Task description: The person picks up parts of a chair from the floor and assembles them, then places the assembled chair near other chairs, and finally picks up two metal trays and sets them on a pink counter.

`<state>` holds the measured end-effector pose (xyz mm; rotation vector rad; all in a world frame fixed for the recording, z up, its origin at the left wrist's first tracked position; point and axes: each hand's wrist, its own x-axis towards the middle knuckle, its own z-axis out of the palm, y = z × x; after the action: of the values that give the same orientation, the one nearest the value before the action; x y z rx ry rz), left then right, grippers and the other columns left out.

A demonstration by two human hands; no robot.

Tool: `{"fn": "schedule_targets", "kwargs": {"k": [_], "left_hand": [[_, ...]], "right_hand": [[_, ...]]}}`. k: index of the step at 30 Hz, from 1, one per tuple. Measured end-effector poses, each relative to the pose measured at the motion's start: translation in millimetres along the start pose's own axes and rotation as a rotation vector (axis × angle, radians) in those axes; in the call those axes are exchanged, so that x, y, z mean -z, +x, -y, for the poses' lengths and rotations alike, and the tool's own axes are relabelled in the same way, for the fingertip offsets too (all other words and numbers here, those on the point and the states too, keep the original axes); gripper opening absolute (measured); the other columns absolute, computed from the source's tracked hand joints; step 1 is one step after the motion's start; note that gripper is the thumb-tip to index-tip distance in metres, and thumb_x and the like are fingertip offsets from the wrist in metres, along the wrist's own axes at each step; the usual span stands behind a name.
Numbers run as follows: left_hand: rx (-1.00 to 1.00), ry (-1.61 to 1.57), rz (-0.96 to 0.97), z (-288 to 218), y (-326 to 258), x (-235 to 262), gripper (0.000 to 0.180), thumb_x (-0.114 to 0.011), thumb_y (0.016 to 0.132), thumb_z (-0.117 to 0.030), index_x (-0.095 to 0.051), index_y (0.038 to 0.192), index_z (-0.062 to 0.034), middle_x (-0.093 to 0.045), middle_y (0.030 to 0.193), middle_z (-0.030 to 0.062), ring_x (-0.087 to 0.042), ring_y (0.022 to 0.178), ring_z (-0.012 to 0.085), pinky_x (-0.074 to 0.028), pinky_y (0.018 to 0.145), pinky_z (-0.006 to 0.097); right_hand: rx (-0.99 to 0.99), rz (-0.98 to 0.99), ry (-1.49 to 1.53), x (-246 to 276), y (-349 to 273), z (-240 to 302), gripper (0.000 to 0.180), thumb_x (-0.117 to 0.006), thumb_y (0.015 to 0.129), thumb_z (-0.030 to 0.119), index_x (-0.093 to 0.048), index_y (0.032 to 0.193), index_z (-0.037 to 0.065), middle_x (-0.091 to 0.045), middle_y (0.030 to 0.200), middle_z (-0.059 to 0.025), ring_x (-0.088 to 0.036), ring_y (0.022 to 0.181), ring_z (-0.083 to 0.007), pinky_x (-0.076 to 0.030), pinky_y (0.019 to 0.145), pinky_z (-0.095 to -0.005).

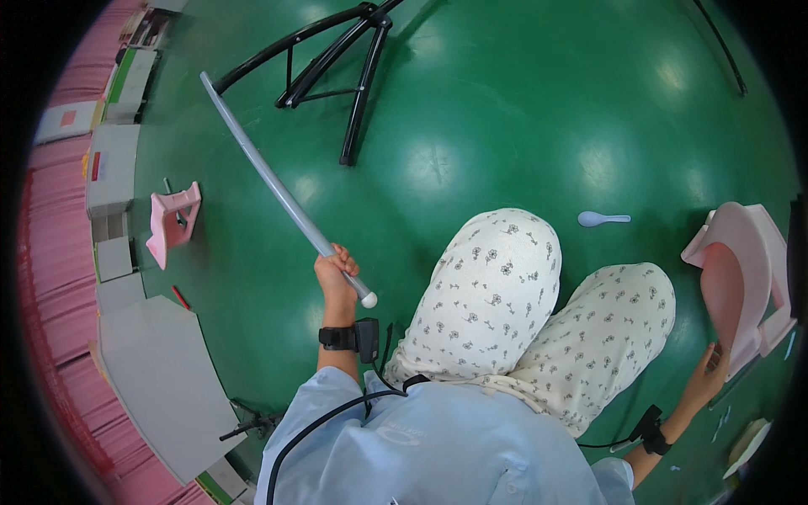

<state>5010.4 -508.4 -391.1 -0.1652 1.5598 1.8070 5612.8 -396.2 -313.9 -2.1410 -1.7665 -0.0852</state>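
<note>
My left hand (338, 268) is wrapped around a long grey tube (273, 181) near its white-capped lower end. The tube slants up and to the left, its far tip by a black metal stand's leg. At the right, my right hand (711, 374) is closed on the lower edge of a pink basin-like piece (728, 278), with some fingers hidden. That piece leans against a pink plastic stool (776, 324); I cannot tell whether they are joined. A pale blue spoon (603, 219) lies on the green floor beyond my knees.
The black metal stand (358, 101) is at the far middle. Another pink stool (175, 220) stands at the left, near white cabinets (114, 168) and a white panel (160, 379). A red pen-like stick (180, 297) lies close to the panel. A pale round object (747, 446) is at the lower right.
</note>
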Motion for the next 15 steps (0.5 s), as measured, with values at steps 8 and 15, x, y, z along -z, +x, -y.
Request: {"fn": "schedule_targets", "kwargs": {"k": [8, 15], "left_hand": [[-0.214, 0.138, -0.043, -10.5, -30.3, 5.3, 0.021, -0.037, 0.054, 0.003, -0.041, 0.073, -0.0036, -0.039, 0.062, 0.0039, -0.032, 0.040, 0.0111, -0.028, 0.035, 0.023], [-0.293, 0.189, 0.290, -62.5, -50.5, -25.9, 0.009, -0.049, 0.071, 0.000, -0.041, 0.069, -0.0035, -0.040, 0.053, 0.0026, -0.033, 0.033, 0.0094, -0.025, 0.031, 0.023]], "right_hand": [[0.024, 0.014, 0.080, -13.5, 11.5, 23.6, 0.019, -0.053, 0.088, 0.010, -0.054, 0.104, 0.000, -0.060, 0.090, -0.0100, -0.058, 0.077, -0.0164, -0.046, 0.064, -0.0269], [0.243, 0.085, 0.214, -27.7, 20.0, 23.5, 0.022, -0.054, 0.083, -0.001, -0.054, 0.105, -0.001, -0.058, 0.093, -0.0113, -0.056, 0.076, -0.0171, -0.047, 0.065, -0.0272]]}}
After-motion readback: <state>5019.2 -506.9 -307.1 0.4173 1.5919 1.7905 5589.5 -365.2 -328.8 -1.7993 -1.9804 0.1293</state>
